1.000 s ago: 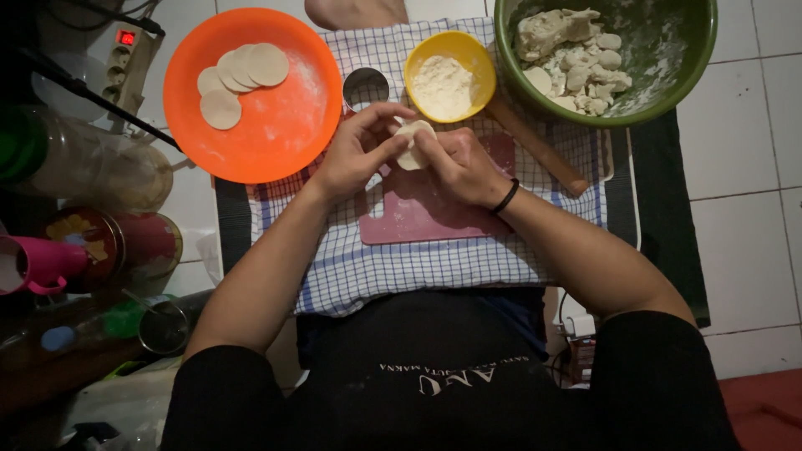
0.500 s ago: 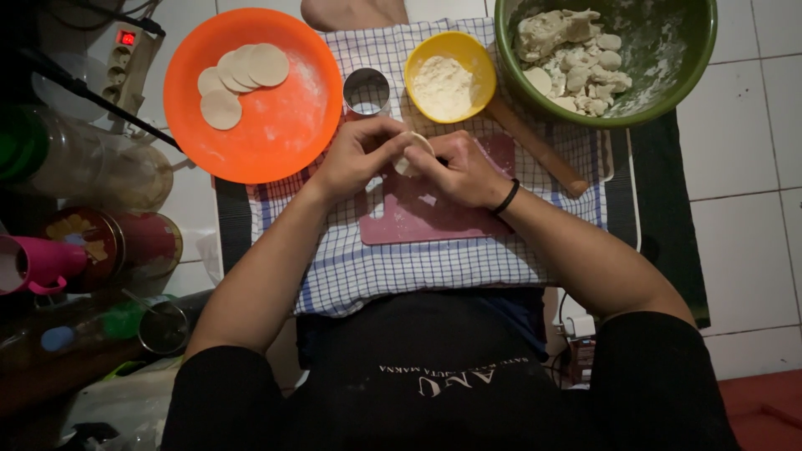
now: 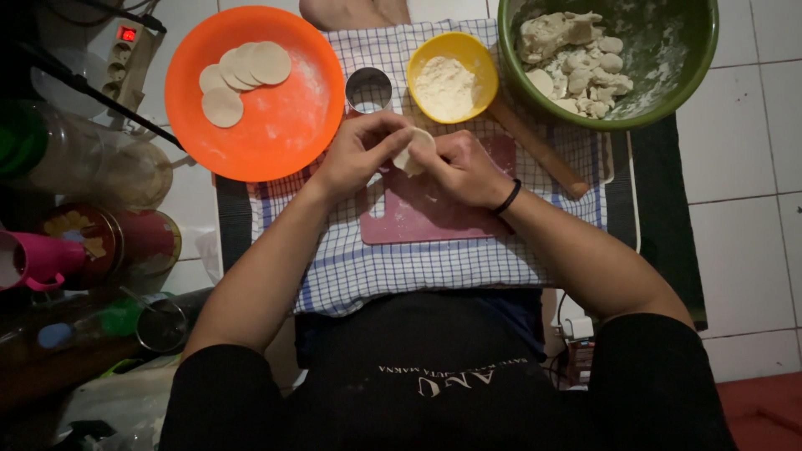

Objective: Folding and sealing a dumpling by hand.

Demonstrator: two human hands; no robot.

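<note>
Both my hands meet over a pink cutting board point(image 3: 434, 217) and pinch one small pale dough piece point(image 3: 415, 149) between their fingertips. My left hand point(image 3: 359, 154) grips it from the left, my right hand point(image 3: 464, 167), with a black band at the wrist, from the right. Just beyond the hands stand a round metal cutter point(image 3: 368, 89) and a yellow bowl point(image 3: 434, 52) of flour. An orange plate point(image 3: 284, 125) at the upper left carries several flat dough discs point(image 3: 242, 71). A green bowl point(image 3: 668, 92) at the upper right holds dough lumps.
A blue-checked cloth point(image 3: 418, 267) lies under the board on a dark mat. A wooden rolling pin point(image 3: 539, 150) rests to the right of the board. Jars, a pink cup point(image 3: 33, 259) and a power strip point(image 3: 125, 50) crowd the left side. White floor tiles lie to the right.
My hands have kept working the dough piece in place; my fingers have shifted around it, and it now shows more between my fingertips.
</note>
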